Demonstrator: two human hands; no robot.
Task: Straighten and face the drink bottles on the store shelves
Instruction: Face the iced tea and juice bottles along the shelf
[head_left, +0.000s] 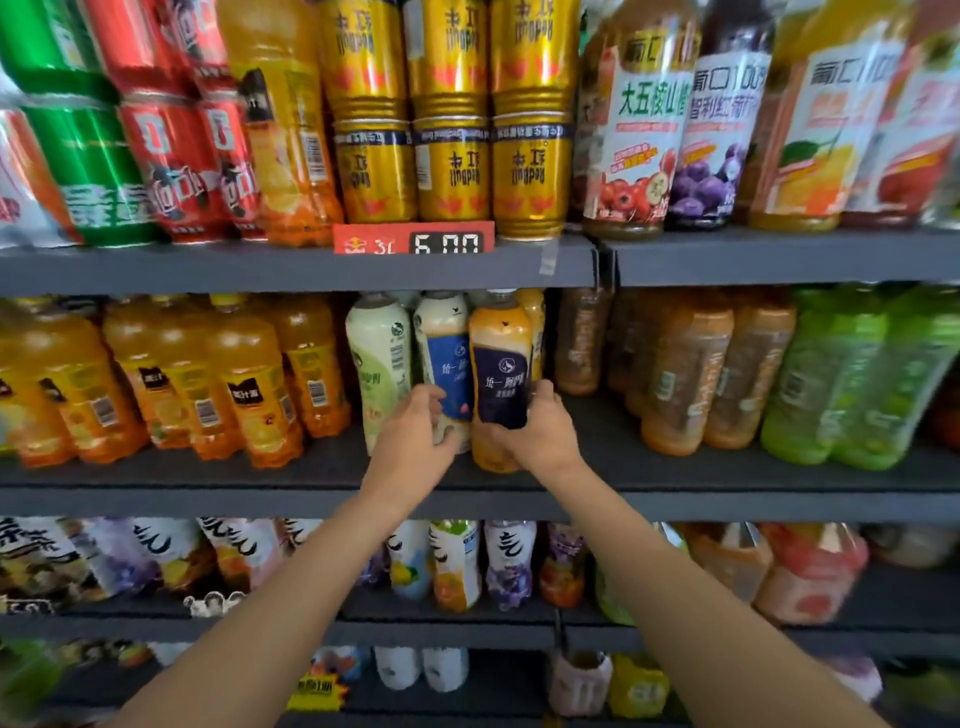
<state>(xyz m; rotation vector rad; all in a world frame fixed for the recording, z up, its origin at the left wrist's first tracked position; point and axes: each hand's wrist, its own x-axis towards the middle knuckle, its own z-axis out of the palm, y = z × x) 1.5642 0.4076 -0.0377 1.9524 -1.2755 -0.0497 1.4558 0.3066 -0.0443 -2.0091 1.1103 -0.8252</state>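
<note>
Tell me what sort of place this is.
Most likely a shop's drinks aisle: grey tiered shelves packed with bottles and gold cans, a red price tag reading 6.00, and hands facing a navy-label bottle.

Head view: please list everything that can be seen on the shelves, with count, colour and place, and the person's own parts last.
gold cans: six, stacked in two tiers, top shelf centre
red cans: several, top shelf left
green cans: two, top shelf left
price tag: one, red, top shelf edge
juice bottles: several, white labels, top shelf right
orange bottles: many, middle shelf left
milk tea bottles: three, middle shelf centre
brown bottles: several, middle shelf right
green bottles: several, far right
left hand: holds blue-label bottle
right hand: holds navy-label bottle
</note>
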